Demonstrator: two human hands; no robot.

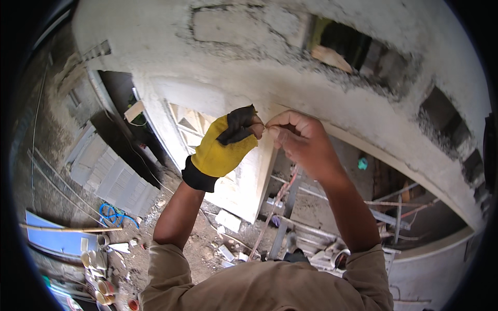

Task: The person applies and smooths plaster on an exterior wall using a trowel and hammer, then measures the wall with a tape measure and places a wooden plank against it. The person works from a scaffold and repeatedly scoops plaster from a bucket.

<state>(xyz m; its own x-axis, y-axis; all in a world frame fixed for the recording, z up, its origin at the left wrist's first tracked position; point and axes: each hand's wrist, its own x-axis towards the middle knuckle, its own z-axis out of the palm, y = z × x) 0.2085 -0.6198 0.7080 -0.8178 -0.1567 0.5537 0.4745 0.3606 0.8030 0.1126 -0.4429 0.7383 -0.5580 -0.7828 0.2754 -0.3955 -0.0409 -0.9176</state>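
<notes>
Grips pressed together at frame centre, likely for precision: yellow-and-black-gloved left hand (223, 142), bare right hand (306, 142); pinched item unclear.

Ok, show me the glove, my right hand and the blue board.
Glove (219, 150), head view, yellow fabric.
Right hand (307, 143), head view, its middle.
Blue board (57, 239), head view, flat face.
</notes>
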